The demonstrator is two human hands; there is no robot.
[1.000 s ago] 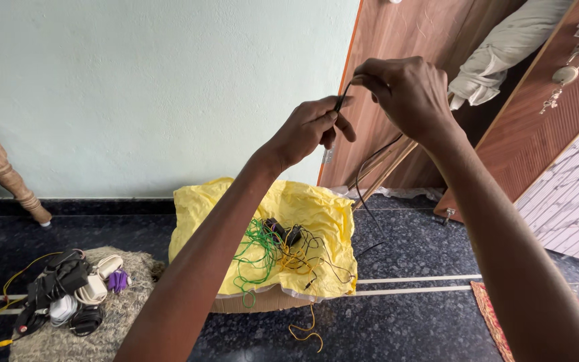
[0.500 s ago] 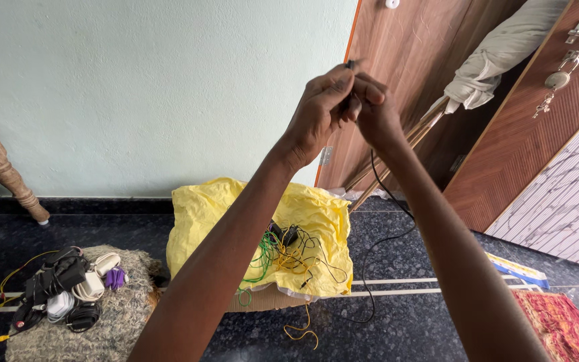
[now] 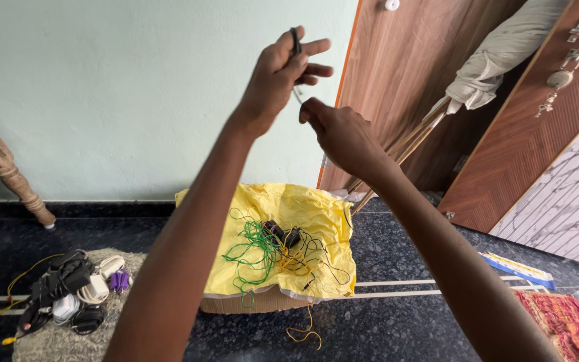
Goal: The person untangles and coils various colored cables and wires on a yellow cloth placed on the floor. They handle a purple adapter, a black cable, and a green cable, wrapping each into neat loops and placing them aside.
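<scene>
My left hand (image 3: 277,74) is raised high and pinches the end of a thin black cable (image 3: 295,40) between thumb and fingers. My right hand (image 3: 340,134) sits just below and to the right, its fingers closed around the same cable lower down. Most of the cable is hidden behind my hands and arms. Below them a cardboard box covered with a crumpled yellow sheet (image 3: 316,208) carries a tangle of green, yellow and black wires (image 3: 273,251) with small black parts.
A rough mat (image 3: 122,315) at lower left holds a pile of black and white cables and adapters (image 3: 68,291). A wooden door (image 3: 403,74) stands to the right, with sticks leaning by it, a grey bundle (image 3: 497,60) and a red rug (image 3: 564,322).
My left hand has risen and moved left with the cable end. My right hand has slid down the cable, so the hands that were pressed together are now apart.
</scene>
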